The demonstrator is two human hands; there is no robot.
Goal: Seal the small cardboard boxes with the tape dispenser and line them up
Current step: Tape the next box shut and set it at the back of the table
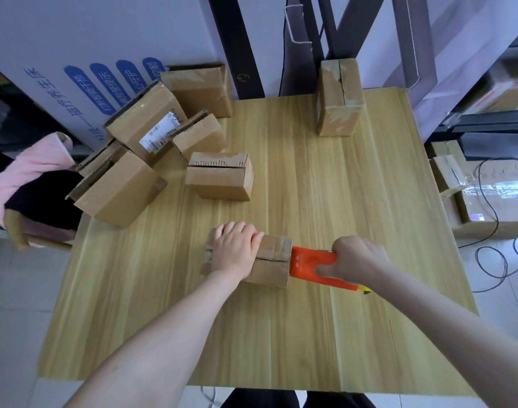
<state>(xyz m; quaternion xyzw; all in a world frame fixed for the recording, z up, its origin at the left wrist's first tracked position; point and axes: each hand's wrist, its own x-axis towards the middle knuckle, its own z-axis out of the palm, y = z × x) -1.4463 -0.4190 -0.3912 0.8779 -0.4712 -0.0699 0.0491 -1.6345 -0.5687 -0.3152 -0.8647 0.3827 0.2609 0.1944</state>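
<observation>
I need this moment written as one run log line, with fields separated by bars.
step: taping | left hand: holds small box down | right hand: grips orange tape dispenser at box's right end

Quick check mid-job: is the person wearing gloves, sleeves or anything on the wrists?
No. The left hand and right hand are bare, no gloves. The left forearm and right forearm are uncovered as far as the picture reaches, so no sleeve shows. No watch, bracelet or ring is visible.
</observation>
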